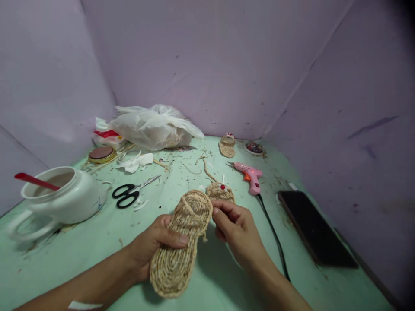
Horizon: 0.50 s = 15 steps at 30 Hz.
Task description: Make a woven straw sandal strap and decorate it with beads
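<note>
Left hand point(149, 242) clasps the woven slipper point(186, 224) mid-length; right hand point(239, 226) pinches its far right edge, open space before the cord point(272, 229)

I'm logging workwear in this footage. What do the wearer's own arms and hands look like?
The left hand and right hand are bare, with no gloves or rings visible. The left forearm and right forearm show no sleeve, watch or bracelet. A narrow, flat white strip, its material unclear, shows against the left forearm.
</note>
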Tool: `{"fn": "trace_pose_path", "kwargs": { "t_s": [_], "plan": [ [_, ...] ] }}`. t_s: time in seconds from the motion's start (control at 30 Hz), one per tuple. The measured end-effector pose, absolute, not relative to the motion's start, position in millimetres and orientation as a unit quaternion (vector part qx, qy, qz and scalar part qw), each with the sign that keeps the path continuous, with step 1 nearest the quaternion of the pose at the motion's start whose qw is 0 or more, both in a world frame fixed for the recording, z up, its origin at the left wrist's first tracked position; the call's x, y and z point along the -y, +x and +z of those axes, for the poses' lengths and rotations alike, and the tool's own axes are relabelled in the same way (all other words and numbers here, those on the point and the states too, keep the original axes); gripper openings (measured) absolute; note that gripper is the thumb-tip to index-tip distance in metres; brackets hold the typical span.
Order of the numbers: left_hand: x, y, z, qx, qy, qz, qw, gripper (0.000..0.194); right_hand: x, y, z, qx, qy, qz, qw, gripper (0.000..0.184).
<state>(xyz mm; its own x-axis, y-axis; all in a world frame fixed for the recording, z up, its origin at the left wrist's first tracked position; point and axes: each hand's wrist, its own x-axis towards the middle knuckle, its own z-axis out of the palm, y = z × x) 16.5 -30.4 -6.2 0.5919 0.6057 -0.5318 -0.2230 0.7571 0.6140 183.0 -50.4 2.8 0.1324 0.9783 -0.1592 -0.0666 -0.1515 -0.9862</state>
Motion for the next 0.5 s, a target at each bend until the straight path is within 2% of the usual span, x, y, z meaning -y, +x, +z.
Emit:
{"fn": "trace_pose_path", "kwargs": {
  "t_s": [0.2,0.33,0.5],
  "plan": [
    [30.3,17.0,-6.6,-0.383,0.244,0.244,0.857,0.027,53.2,181.3,0.8,0.472,-0.546,0.458,0.519,0.025],
    [31.6,16.9,-2.9,-0.366,0.258,0.248,0.859,0.03,53.5,179.9,-2.7,0.454,-0.53,0.473,0.539,0.023],
    [33.1,20.3,0.6,-0.327,0.335,0.301,0.831,0.032,53.6,180.1,-6.4,0.325,-0.471,0.598,0.561,0.05]
  ]
}}
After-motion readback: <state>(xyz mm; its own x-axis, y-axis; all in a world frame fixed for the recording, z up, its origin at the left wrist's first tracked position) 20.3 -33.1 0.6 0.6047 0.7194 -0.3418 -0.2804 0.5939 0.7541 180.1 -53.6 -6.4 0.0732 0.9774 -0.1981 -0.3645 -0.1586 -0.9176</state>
